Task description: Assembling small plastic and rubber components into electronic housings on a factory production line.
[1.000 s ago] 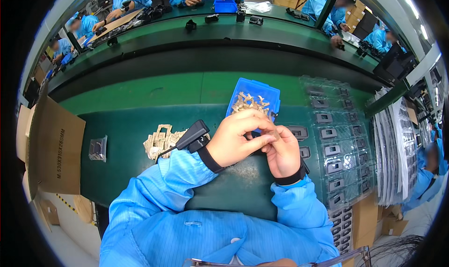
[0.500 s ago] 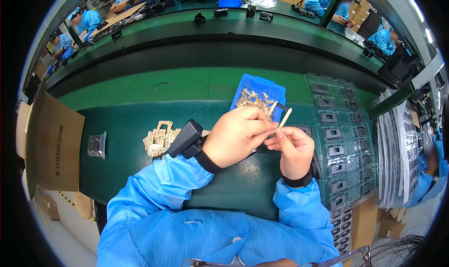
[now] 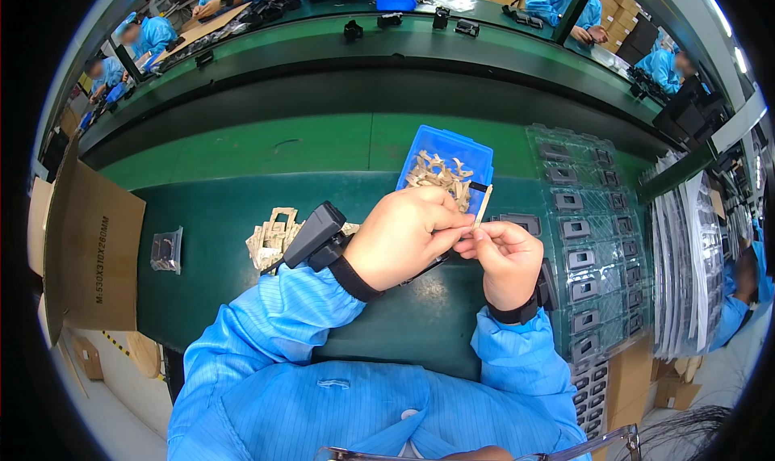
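Nearest, two blue sleeves come up from the lower edge. The left hand is curled closed, its fingertips pinching the lower end of a thin tan strip. A black device is strapped at its wrist. The right hand is closed too, thumb and forefinger meeting the left fingertips at the same end of the strip. The strip stands tilted above both hands, over the green mat.

Left of the hands lies a pile of tan frames, and further left a small clear bag. Just beyond the hands sits a blue bin of tan pieces. To the right are clear trays of dark parts. Far off, other people in blue sit along a green bench.
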`<state>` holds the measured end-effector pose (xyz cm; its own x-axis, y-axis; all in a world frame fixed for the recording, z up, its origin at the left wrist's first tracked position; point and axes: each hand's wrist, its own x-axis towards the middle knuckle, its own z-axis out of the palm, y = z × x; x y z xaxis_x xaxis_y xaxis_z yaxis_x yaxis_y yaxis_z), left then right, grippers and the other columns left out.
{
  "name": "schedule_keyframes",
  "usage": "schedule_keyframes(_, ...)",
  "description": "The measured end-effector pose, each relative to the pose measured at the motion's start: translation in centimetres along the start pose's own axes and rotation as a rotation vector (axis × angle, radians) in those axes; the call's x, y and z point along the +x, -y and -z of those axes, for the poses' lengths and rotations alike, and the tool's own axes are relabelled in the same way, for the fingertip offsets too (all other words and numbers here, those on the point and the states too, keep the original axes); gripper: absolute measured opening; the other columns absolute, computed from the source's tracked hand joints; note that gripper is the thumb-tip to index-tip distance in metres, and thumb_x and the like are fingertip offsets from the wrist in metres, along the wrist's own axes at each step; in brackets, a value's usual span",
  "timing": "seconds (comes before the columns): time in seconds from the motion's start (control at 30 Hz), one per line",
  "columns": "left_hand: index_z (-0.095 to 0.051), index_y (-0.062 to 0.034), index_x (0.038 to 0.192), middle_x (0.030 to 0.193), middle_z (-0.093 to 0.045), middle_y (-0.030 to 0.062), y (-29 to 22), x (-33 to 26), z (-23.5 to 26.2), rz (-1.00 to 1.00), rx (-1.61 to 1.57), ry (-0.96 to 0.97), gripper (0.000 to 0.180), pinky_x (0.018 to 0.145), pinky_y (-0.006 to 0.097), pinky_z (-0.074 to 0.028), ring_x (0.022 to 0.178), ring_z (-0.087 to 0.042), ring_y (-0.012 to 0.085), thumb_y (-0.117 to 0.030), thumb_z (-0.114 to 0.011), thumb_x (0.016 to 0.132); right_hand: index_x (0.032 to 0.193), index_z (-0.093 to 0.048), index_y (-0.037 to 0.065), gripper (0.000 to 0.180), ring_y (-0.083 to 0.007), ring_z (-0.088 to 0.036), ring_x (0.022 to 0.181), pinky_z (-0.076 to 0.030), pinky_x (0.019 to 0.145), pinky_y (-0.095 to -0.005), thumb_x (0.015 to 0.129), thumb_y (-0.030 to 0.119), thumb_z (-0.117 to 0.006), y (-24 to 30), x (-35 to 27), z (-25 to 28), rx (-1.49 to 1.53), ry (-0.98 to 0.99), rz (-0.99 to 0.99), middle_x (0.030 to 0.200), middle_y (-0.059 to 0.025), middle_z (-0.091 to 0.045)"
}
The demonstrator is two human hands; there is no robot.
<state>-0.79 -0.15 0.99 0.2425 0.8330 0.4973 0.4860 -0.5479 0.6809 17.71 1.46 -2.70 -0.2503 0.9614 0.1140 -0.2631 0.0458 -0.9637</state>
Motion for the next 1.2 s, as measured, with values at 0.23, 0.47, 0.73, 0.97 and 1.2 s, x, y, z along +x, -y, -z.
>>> schedule_keyframes(0.23,-0.075,-0.0012,0.102,0.086,-0.068,0.0096,0.0,0.0,0.0,0.015,-0.003,0.015,0.018,0.069,0.031,-0.054,0.079,-0.067,0.0220,-0.003,-0.073,0.084,0.096,-0.068,-0.008,0.009,-0.0174,-0.072,0.079,-0.060,0.073,-0.0269,0.092,-0.007,-0.061,0.0,-0.1,-0.1,-0.027,-0.014,0.017,0.092,-0.0145,-0.072)
schedule_keyframes(0.47,-0.075,-0.0022,0.097,0.087,-0.069,0.0102,0.1,0.0,-0.2,0.016,0.000,0.012,0.015,0.071,0.034,-0.054,0.079,-0.067,0.0258,-0.008,-0.072,0.084,0.095,-0.069,-0.008,0.008,-0.0170,-0.072,0.079,-0.060,0.073,-0.0271,0.091,-0.008,-0.061,-0.2,-0.1,-0.1,-0.016,-0.019,0.021,0.091,-0.0139,-0.072)
schedule_keyframes(0.73,-0.074,0.0009,0.100,0.086,-0.069,0.0118,0.1,0.1,0.0,-0.021,-0.003,0.031,0.018,0.069,0.033,-0.055,0.078,-0.068,0.0250,-0.006,-0.074,0.083,0.096,-0.069,-0.007,0.008,-0.0153,-0.071,0.080,-0.059,0.073,-0.0266,0.091,-0.007,-0.062,-0.5,-0.1,0.0,-0.011,0.009,0.055,0.091,-0.0133,-0.073)
schedule_keyframes(0.97,-0.074,0.0008,0.099,0.089,-0.070,0.0123,1.0,-0.2,-0.3,-0.020,-0.021,-0.007,0.018,0.071,0.032,-0.056,0.080,-0.069,0.0262,-0.005,-0.074,0.082,0.098,-0.069,-0.008,0.009,-0.0183,-0.072,0.083,-0.060,0.075,-0.0285,0.091,-0.007,-0.063,-0.4,-0.2,-0.1,-0.028,-0.007,0.058,0.093,-0.0148,-0.072)
schedule_keyframes(1.2,-0.074,-0.0003,0.102,0.093,-0.073,0.0124,0.4,-0.2,-0.7,-0.043,-0.010,-0.082,0.019,0.077,0.033,-0.057,0.086,-0.072,0.0264,-0.001,-0.071,0.083,0.099,-0.068,-0.008,0.010,-0.0204,-0.073,0.085,-0.061,0.077,-0.0300,0.091,-0.008,-0.063,-0.6,-0.2,-0.1,-0.023,-0.049,0.132,0.095,-0.0159,-0.072)
